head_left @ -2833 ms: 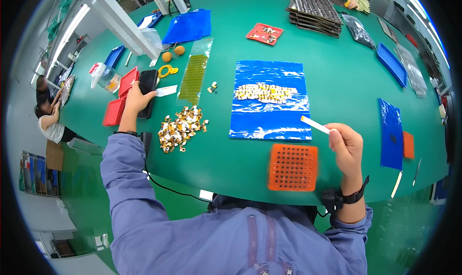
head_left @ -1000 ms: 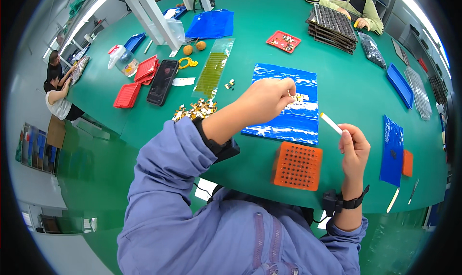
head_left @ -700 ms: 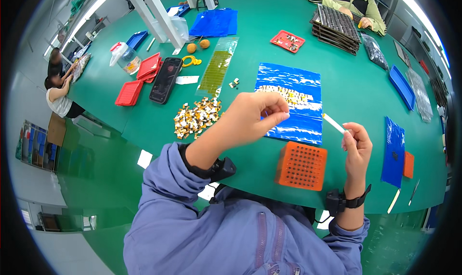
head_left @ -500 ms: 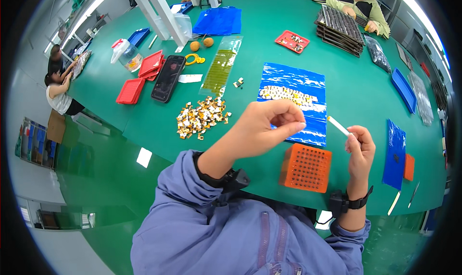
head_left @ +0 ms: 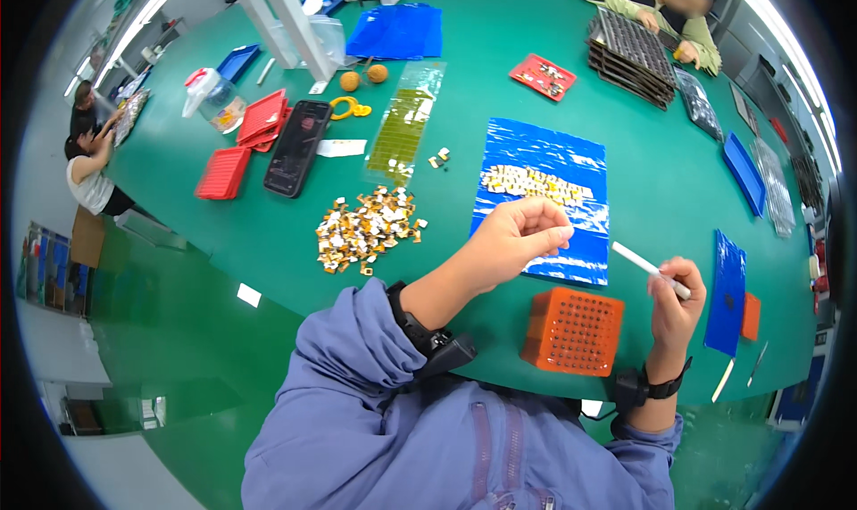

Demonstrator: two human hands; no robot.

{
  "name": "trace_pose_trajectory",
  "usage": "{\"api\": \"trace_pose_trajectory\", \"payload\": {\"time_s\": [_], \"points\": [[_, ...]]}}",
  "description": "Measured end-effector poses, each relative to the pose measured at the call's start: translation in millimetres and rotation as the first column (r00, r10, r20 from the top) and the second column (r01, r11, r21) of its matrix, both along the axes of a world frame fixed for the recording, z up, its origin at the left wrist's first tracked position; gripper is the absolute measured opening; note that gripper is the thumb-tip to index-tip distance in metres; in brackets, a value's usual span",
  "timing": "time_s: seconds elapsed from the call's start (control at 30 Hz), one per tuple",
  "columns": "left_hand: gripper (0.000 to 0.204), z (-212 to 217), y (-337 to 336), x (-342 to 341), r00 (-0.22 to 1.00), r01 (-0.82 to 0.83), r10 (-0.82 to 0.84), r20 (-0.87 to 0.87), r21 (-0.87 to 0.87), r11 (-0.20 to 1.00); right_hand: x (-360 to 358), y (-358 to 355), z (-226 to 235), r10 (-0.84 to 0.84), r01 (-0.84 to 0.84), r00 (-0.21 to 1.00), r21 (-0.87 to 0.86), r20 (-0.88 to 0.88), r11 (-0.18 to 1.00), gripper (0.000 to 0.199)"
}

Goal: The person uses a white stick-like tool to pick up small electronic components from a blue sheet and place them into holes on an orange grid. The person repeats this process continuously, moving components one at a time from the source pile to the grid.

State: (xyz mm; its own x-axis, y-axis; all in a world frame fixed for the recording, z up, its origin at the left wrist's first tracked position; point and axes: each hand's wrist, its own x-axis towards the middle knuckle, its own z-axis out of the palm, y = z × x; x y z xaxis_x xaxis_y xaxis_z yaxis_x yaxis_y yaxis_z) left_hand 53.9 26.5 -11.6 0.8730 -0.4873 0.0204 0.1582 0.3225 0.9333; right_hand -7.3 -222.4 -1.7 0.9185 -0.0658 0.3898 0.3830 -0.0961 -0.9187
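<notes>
My left hand (head_left: 518,242) is pinched, thumb against forefinger, over the near part of a shiny blue sheet (head_left: 546,140). Whatever sits between those fingertips, if anything, is too small to make out. My right hand (head_left: 676,306) grips a slim white pen-shaped stick (head_left: 634,257), its far end pointing up and left toward the sheet's right edge. Rows of small white-and-yellow pieces (head_left: 536,185) lie on the sheet, beyond my left hand. Between my forearms stands an orange block (head_left: 571,331) with a grid of dark holes. Neither hand touches it.
Left of my left hand lies a heap of small white-and-brown parts (head_left: 370,229). Beyond it are a phone (head_left: 297,149), red trays (head_left: 222,173) and a clear jug (head_left: 217,99). A second blue sheet (head_left: 725,291) lies at right. A person (head_left: 674,1) works beside stacked dark trays (head_left: 629,59).
My left hand has come slightly nearer and to the right, still pinched. My right hand has dropped a little, and the stick's rear end now shows past its fingers. The view has shifted slightly.
</notes>
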Motion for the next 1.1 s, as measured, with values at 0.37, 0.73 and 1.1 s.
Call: {"api": "trace_pose_trajectory", "payload": {"time_s": [0.37, 0.73, 1.1], "points": [[0.007, -1, -4, -5, 0.980, -0.124, 0.098, 0.174, 0.146, 0.981, -11, 29, 45, 0.162, -0.074, 0.938, -0.282, 0.306, 0.957, 0.009], [0.005, 7, -6, -11, 0.997, 0.056, -0.061, 0.055, 0.082, 0.995, -6, 36, 30, 0.170, -0.031, 0.931, -0.395, 0.323, 0.918, 0.017], [0.008, 7, 2, -15, 0.993, 0.092, -0.092, 0.075, -0.005, 0.996, -7, 22, 32, 0.214, -0.168, 0.947, -0.200, 0.239, 0.965, 0.014]]}}
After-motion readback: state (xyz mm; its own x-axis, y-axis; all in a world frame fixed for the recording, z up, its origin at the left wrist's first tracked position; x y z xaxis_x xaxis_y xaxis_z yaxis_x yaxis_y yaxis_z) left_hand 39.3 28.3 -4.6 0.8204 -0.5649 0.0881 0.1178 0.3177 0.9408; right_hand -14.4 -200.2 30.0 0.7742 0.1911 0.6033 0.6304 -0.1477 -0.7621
